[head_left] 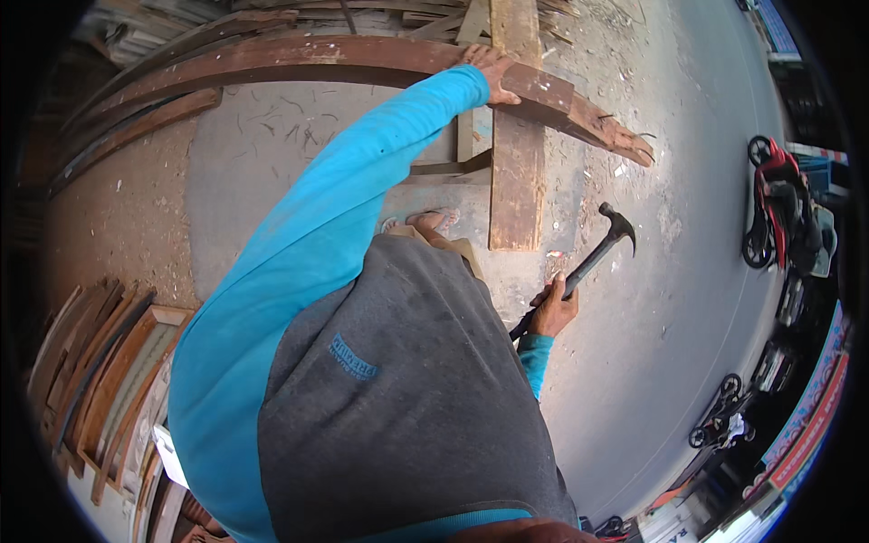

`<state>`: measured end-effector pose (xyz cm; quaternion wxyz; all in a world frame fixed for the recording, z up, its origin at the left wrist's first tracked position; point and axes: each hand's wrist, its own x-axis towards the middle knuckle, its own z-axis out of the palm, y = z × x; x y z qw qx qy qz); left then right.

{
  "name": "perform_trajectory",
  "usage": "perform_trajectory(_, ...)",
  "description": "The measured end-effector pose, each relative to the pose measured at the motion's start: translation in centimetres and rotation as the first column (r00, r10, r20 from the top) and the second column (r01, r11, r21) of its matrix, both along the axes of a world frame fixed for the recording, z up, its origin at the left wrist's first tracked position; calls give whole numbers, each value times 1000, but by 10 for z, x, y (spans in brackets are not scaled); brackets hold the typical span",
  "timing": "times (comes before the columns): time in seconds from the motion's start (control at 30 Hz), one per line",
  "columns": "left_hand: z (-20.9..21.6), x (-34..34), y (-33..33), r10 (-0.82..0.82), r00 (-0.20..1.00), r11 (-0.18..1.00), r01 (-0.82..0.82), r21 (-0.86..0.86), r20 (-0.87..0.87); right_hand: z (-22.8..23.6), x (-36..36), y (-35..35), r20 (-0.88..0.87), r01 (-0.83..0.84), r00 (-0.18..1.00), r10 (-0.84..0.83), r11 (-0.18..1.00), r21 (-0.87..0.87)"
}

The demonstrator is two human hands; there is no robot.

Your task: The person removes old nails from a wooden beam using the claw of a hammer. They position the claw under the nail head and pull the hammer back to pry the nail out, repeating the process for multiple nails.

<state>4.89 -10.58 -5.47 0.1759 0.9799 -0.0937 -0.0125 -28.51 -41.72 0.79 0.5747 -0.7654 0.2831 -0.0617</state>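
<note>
My left hand (490, 72) lies over the top of a long reddish-brown wooden beam (362, 56), fingers spread on the wood. The beam rests across a flat, worn plank (517, 190), and its right end is splintered, with bent nails (646, 138) sticking out. Lower down, on the right, my right hand (553, 309) is closed round the dark handle of a claw hammer (599, 253). The hammer's head points up and away from me, apart from the beam.
Loose nails (308, 136) are strewn on the ground beyond my feet (434, 219). Stacked old timber (181, 41) fills the far left, and wooden frames (113, 380) lean at the near left. A red motorcycle (774, 204) stands across the grey pavement (670, 299) to the right.
</note>
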Motion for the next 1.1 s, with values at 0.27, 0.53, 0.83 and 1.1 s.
perform_trajectory(0.27, -1, 6, -23, 37, 995, 992, -48, 114, 93, 31, -32, -47, 57, 211, 976, -209, 976, -45)
perform_trajectory(0.53, -15, 62, -27, 460, 888, 885, -461, 62, 20, -7, -18, -114, -125, 185, 977, -173, 978, 98)
perform_trajectory(0.83, -68, 52, 15, 543, 809, 836, -547, -54, 225, 13, 7, -258, -307, -215, 941, 142, 952, -217)
perform_trajectory(1.1, -65, 72, -5, 548, 824, 836, -542, -78, 142, 8, 7, -278, -332, -189, 934, 135, 973, -135)
